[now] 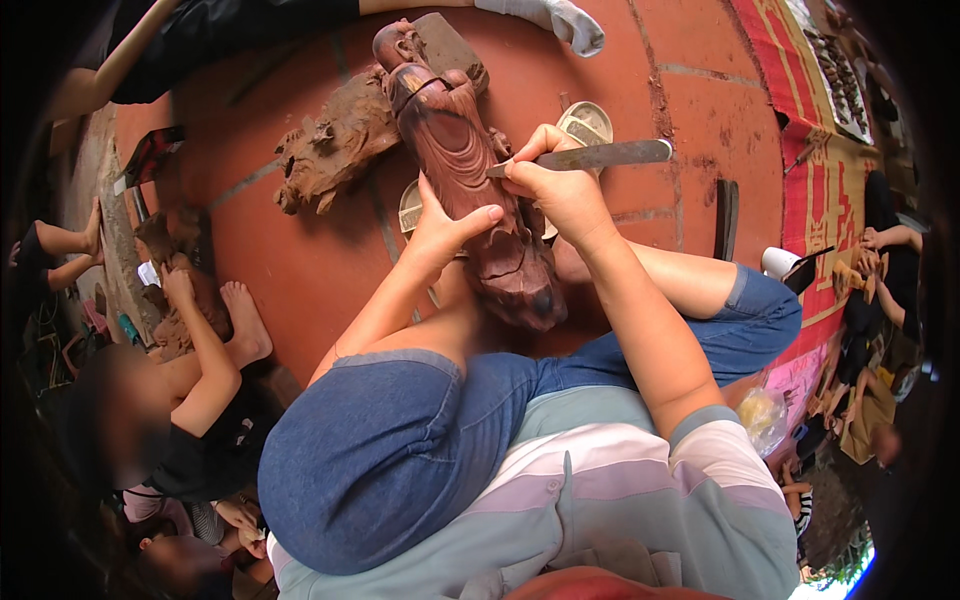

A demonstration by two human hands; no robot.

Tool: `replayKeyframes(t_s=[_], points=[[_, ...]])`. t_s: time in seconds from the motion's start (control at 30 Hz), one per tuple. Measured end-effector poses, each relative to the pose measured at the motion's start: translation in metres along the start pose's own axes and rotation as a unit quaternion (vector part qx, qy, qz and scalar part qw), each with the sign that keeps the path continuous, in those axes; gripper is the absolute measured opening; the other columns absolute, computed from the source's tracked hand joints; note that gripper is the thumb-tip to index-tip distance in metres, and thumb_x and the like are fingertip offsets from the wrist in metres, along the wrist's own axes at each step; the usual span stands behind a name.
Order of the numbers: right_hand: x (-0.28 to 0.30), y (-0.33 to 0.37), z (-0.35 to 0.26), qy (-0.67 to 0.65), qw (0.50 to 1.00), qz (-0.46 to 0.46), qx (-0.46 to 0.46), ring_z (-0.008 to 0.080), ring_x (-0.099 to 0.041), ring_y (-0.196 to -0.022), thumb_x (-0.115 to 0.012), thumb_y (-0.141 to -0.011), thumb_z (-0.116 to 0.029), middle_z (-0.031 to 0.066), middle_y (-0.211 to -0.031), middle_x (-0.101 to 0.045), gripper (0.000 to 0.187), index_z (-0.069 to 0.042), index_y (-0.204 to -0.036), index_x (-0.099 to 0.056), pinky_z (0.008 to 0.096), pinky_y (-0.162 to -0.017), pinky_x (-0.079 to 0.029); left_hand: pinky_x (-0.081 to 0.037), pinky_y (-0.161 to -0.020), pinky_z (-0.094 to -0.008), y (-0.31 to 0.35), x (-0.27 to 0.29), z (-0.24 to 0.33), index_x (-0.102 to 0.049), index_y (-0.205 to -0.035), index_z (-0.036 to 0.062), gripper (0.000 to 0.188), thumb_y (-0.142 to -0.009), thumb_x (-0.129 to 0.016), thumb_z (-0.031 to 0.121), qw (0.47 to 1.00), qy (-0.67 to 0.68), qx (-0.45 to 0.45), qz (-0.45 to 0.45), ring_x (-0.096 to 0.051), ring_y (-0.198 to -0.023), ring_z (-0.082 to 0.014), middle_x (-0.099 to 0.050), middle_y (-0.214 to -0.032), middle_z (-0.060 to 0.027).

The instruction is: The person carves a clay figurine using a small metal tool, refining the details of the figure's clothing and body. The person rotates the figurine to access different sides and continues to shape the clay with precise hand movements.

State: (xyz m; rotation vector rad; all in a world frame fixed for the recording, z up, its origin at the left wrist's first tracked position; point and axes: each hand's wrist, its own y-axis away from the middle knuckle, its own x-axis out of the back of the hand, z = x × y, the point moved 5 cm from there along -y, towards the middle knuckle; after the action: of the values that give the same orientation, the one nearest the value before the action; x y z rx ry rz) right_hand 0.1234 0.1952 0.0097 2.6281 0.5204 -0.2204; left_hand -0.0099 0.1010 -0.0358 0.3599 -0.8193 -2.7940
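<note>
A reddish-brown carved wooden statue [445, 135] of a robed figure lies lengthwise before me, its head away from me and its dark base between my legs. My left hand [445, 228] clasps its left side, with the thumb over the top and the fingers mostly hidden. My right hand [562, 192] pinches a flat metal carving blade [612, 154]. The narrow tip of the blade meets the carved folds at the statue's right side, and its wide end points right.
Rough brown wood pieces [335, 150] lie beyond the statue on the red tiled floor [300, 290]. A pale sandal [586, 122] and dark flat bars [726, 220] are to the right, before a red-and-gold mat [800, 250]. Another person [215, 400] sits at the left; a socked foot [560, 22] extends in at the top.
</note>
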Motion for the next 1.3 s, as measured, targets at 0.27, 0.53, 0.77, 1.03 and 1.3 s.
replayKeyframes(t_s=[0.27, 0.53, 0.77, 1.03, 1.3], points=[[-0.002, 0.001, 0.0, -0.004, 1.0, 0.008, 0.022, 0.0039, -0.053, -0.059, -0.062, -0.082, -0.004, 0.0, -0.071, -0.058, 0.008, -0.006, -0.08, -0.055, 0.0203, -0.051, -0.042, -0.034, -0.111, -0.0396, 0.0, 0.001, -0.002, 0.004, -0.147, -0.0011, 0.124, -0.068, -0.088, 0.026, 1.0, -0.001, 0.004, 0.009, -0.042, -0.132, -0.027, -0.04, -0.141, -0.0186], [-0.001, 0.002, 0.001, 0.007, 1.0, -0.002, -0.006, 0.0049, -0.054, -0.061, -0.063, -0.08, -0.002, 0.0008, -0.07, -0.059, 0.009, -0.005, -0.081, -0.054, 0.0216, -0.053, -0.043, -0.031, -0.113, -0.0402, 0.0, 0.0, 0.0, 0.004, -0.147, -0.0025, 0.127, -0.066, -0.089, 0.028, 1.0, 0.013, 0.0, 0.0, -0.04, -0.134, -0.028, -0.037, -0.144, -0.0197], [-0.015, 0.013, -0.004, 0.158, 0.986, -0.011, 0.045, 0.0066, -0.057, -0.064, -0.063, -0.078, -0.004, 0.0007, -0.068, -0.06, 0.004, -0.003, -0.078, -0.059, 0.0241, -0.055, -0.044, -0.031, -0.113, -0.0402, 0.0, 0.001, 0.003, 0.0, -0.147, -0.0013, 0.125, -0.066, -0.089, 0.029, 1.0, 0.004, -0.006, 0.0, -0.038, -0.135, -0.0282, -0.036, -0.144, -0.0197], [-0.025, 0.024, -0.004, 0.211, 0.966, 0.012, 0.151, 0.0095, -0.062, -0.063, -0.062, -0.079, -0.003, 0.0058, -0.071, -0.065, 0.006, -0.003, -0.083, -0.058, 0.0269, -0.057, -0.05, -0.033, -0.111, -0.0396, 0.001, 0.002, -0.003, 0.004, -0.147, -0.0018, 0.127, -0.066, -0.09, 0.029, 1.0, 0.006, 0.005, 0.003, -0.043, -0.131, -0.028, -0.041, -0.141, -0.0201], [-0.023, 0.031, -0.012, 0.273, 0.955, -0.046, 0.11, 0.0142, -0.066, -0.093, -0.063, -0.085, -0.003, 0.0074, -0.092, -0.07, 0.005, -0.002, -0.086, -0.058, 0.0294, -0.082, -0.053, -0.038, -0.109, -0.0414, 0.005, -0.005, 0.004, -0.006, -0.145, 0.003, 0.116, -0.068, -0.089, 0.025, 0.999, 0.039, -0.029, 0.002, -0.048, -0.128, -0.0251, -0.048, -0.136, -0.0164]])
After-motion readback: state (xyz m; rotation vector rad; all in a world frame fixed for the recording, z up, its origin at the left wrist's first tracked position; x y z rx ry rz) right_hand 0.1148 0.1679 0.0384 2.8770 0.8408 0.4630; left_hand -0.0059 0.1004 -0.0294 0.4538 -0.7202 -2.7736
